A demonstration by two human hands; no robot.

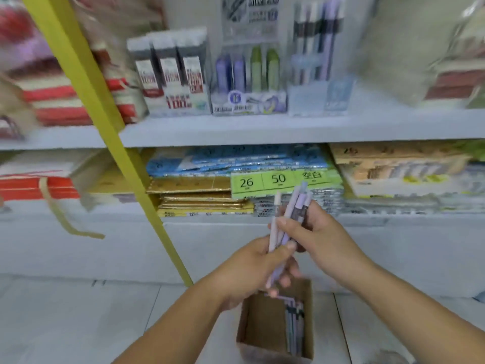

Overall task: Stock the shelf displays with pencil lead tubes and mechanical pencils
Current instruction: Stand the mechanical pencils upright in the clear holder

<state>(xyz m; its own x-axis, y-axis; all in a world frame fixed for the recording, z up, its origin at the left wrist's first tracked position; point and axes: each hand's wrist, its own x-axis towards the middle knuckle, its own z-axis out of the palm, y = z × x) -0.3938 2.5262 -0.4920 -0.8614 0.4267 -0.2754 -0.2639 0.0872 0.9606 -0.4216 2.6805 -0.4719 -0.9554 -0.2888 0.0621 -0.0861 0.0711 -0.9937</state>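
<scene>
Nearest: cardboard box point(258, 324) on floor, containing loose mechanical pencils point(294, 329). Directly above box: bundle of mechanical pencils point(295, 203) gripped by left hand point(252, 269) low, right hand point(317, 232) higher. Beyond and above box: pencil display point(319, 56) on upper shelf point(262, 130).

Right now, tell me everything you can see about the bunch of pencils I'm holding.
The bunch of pencils is a handful of slim, plastic-looking barrels, mostly lilac, with at least one white and one dark. It is tilted, with the upper ends leaning right, in front of the lower shelf and above the open cardboard box. The left hand grips its lower half and the right hand pinches it higher up. Motion blur hides finer detail.
</scene>
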